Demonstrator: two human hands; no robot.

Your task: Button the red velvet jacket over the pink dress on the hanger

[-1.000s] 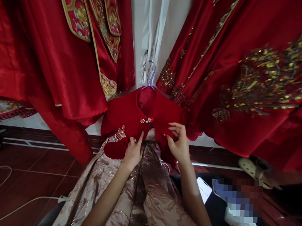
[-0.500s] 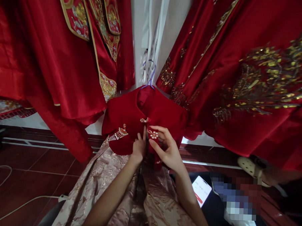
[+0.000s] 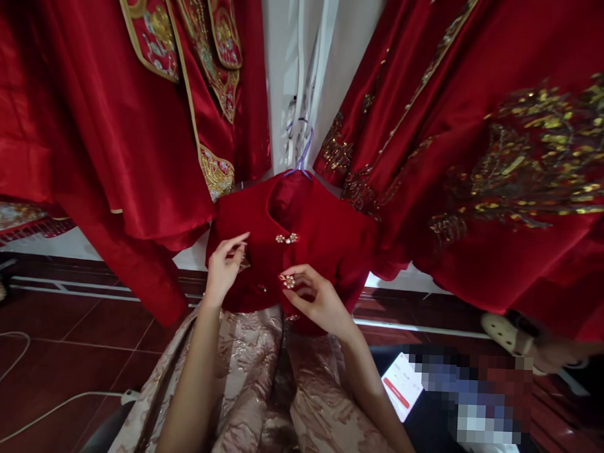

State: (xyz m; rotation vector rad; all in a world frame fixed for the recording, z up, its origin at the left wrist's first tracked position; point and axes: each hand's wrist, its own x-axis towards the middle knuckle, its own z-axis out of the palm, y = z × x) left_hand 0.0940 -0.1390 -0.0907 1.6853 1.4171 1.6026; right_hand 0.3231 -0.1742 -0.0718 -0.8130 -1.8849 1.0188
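Observation:
A short red jacket (image 3: 332, 231) hangs on a purple hanger (image 3: 302, 161) in front of me. Its collar is fastened by a jewelled clasp (image 3: 286, 238). Lower on the front edge, my right hand (image 3: 319, 301) pinches a flower-shaped jewelled button (image 3: 289, 281) between thumb and fingers. Over the other front panel hovers my left hand (image 3: 224, 268), fingers bent and partly stretched, with nothing visible in them. Behind its fingertips a beaded fan ornament (image 3: 243, 265) is mostly hidden. A small jewelled fastener (image 3: 262, 289) shows on that panel's edge.
Red embroidered garments (image 3: 150, 140) hang on the left, and a sequined red garment (image 3: 535, 170) on the right. Pink brocade fabric (image 3: 245, 377) covers my lap. A lit phone (image 3: 403, 386) lies at right, near another person's clog (image 3: 505, 334). A white cable (image 3: 49, 402) crosses the floor.
My left hand has left the front opening and moved left, up over the fan ornament. My right hand has shifted slightly left and down, still pinching the jewelled button.

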